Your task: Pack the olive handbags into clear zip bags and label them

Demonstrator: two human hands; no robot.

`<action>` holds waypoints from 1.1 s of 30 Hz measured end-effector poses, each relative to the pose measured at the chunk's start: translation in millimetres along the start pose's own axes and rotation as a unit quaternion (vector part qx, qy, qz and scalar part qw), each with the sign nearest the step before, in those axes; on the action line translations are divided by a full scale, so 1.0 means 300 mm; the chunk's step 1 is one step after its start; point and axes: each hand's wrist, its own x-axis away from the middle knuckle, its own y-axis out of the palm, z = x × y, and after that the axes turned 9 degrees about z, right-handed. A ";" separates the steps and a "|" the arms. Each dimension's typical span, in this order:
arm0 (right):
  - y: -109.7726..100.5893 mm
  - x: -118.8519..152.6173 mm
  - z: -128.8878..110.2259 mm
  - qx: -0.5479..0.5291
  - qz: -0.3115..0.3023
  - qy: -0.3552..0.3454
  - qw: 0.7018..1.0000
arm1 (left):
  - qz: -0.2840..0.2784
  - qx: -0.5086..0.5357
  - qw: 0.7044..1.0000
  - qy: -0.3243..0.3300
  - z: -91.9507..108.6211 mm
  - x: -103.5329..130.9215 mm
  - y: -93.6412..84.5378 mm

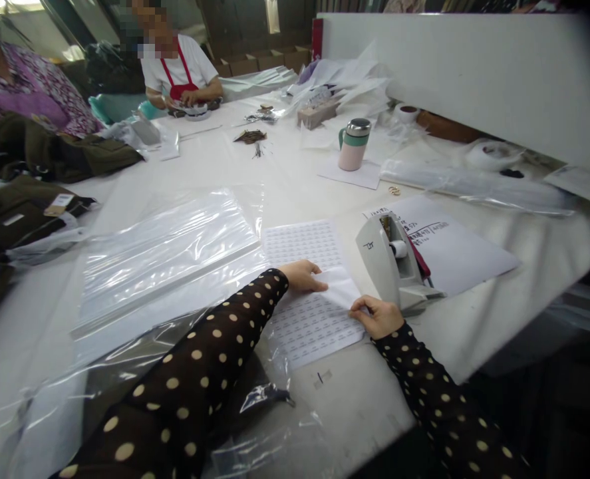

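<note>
A white sheet with rows of small printed text (304,329) lies on the table in front of me. Part of a sheet is raised or folded over between my hands, its blank side showing. My left hand (303,275) rests on the paper, thumb and fingers around its raised part. At the right edge, my right hand (377,317) pinches the paper between thumb and fingers. Just beyond the right hand stands a grey tape dispenser (382,263). Under my left forearm is clear plastic with a dark item inside (239,392).
Clear plastic bags (169,259) lie to the left, with dark green garments (20,213) beyond. A pink cup (354,145) stands farther back. A handwritten sheet (454,246) lies right of the dispenser. Two people sit at the far left; one works with both hands.
</note>
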 end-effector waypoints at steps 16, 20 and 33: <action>0.034 0.026 0.039 -0.020 0.022 -0.089 0.996 | 0.010 0.024 1.000 -0.006 -0.011 0.002 0.018; 0.035 0.031 0.037 -0.023 0.017 -0.096 0.995 | 0.020 0.026 0.999 -0.011 -0.009 0.006 0.021; 0.056 0.067 0.028 -0.002 0.075 -0.130 0.989 | 0.020 0.039 0.999 -0.005 0.007 0.037 0.025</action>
